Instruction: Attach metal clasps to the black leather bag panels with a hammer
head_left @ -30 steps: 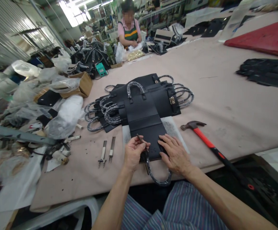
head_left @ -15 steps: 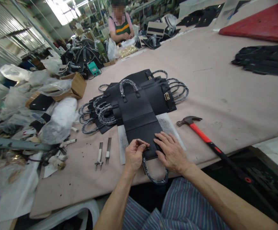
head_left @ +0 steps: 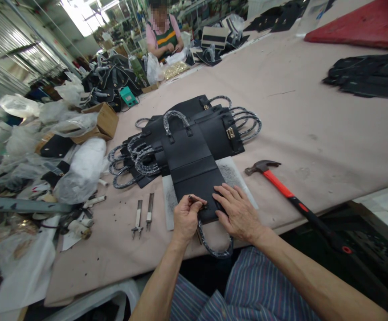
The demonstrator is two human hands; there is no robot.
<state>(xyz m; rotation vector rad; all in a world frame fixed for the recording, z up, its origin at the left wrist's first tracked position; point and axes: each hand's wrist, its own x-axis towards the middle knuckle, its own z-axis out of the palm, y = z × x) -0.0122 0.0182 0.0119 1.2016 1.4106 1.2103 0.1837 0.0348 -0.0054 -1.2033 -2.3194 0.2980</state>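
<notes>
A black handbag panel [head_left: 194, 154] lies over a white board [head_left: 169, 200], its near end towards me. One plastic-wrapped handle [head_left: 210, 249] hangs over the table's front edge; another stands at the panel's far end. My left hand [head_left: 186, 218] is closed in a pinch round a slim dark metal punch [head_left: 194, 199], its tip down by the panel's near part. Flat on the panel's right side, my right hand [head_left: 238, 211] rests with fingers spread. Two metal pronged punches [head_left: 137, 218] lie left of the board. To the right is a claw hammer [head_left: 282, 187] with a red and black handle.
Behind the panel is a stack of black bag pieces [head_left: 220, 133] with wrapped handles. Plastic bags and a cardboard box [head_left: 108, 122] crowd the left. A person [head_left: 163, 35] sits across the table. Black pieces [head_left: 367, 76] and a red sheet [head_left: 361, 29] lie far right.
The view has shifted slightly. Both hands stay in place on the panel, the left still pinching the punch. The person across the table has moved their hands a little.
</notes>
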